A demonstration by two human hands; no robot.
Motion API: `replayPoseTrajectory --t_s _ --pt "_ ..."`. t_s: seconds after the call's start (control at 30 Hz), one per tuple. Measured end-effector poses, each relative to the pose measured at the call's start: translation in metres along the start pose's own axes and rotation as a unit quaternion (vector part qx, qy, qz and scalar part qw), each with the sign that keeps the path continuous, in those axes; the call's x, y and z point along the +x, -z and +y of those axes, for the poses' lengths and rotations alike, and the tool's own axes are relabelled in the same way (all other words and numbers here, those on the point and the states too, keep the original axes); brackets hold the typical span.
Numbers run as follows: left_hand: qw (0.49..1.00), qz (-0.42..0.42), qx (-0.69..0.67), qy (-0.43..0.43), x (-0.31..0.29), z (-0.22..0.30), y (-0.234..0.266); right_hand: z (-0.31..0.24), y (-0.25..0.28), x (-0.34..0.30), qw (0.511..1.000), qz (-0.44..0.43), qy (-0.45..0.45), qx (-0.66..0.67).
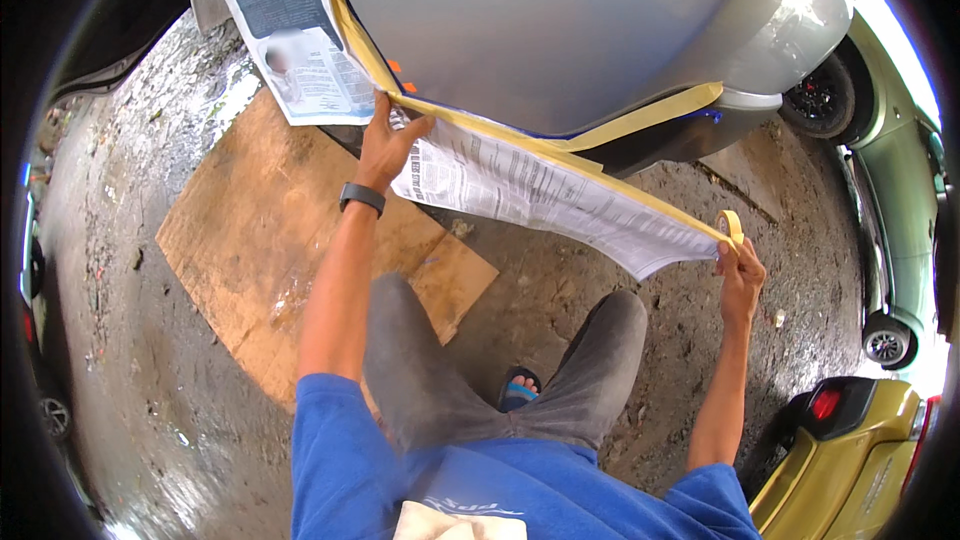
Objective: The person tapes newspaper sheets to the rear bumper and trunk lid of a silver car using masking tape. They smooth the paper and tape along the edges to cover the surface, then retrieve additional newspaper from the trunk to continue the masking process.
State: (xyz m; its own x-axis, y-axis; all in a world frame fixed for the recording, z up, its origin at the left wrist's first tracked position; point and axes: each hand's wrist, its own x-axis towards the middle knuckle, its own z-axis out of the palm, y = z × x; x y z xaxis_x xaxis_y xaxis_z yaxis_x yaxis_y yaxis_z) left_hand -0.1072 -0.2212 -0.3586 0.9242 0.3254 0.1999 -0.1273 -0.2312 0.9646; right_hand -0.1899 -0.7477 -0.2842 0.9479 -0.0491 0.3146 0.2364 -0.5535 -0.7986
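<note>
Newspaper [530, 190] pressed to car [560, 30] by left hand [385, 145], fingers flat. Tape roll [732, 227] pinched in right hand [740, 275], tape [560, 155] stretched along paper edge. Risk: paper could be torn or tape crooked if roll pulled hard.

Cut off by the upper edge: silver car body [560, 30] and the taped newspaper sheet [290, 30] at top left. Hidden behind the lower newspaper sheet [530, 190]: the panel's bottom edge. Covered by the right hand [740, 275]: most of the masking tape roll [732, 225], only a yellow arc showing. Lost in the dark fisheye rim: yellow car [850, 450] at lower right, pale green car [900, 190] beyond. Print on the newspaper too small to read. One sandalled foot [518, 390] barely showing between grey trouser knees.
</note>
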Motion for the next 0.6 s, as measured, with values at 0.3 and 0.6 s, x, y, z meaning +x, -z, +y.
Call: replayPoseTrajectory --t_s 0.3,0.6 --pt "0.994 -0.036 0.094 -0.04 0.003 0.003 0.009 -0.032 0.009 -0.043 0.976 0.021 0.167 -0.138" --pt "0.986 0.011 0.155 -0.065 0.003 -0.006 0.006 -0.053 0.008 -0.054 0.963 0.024 0.2 -0.179"
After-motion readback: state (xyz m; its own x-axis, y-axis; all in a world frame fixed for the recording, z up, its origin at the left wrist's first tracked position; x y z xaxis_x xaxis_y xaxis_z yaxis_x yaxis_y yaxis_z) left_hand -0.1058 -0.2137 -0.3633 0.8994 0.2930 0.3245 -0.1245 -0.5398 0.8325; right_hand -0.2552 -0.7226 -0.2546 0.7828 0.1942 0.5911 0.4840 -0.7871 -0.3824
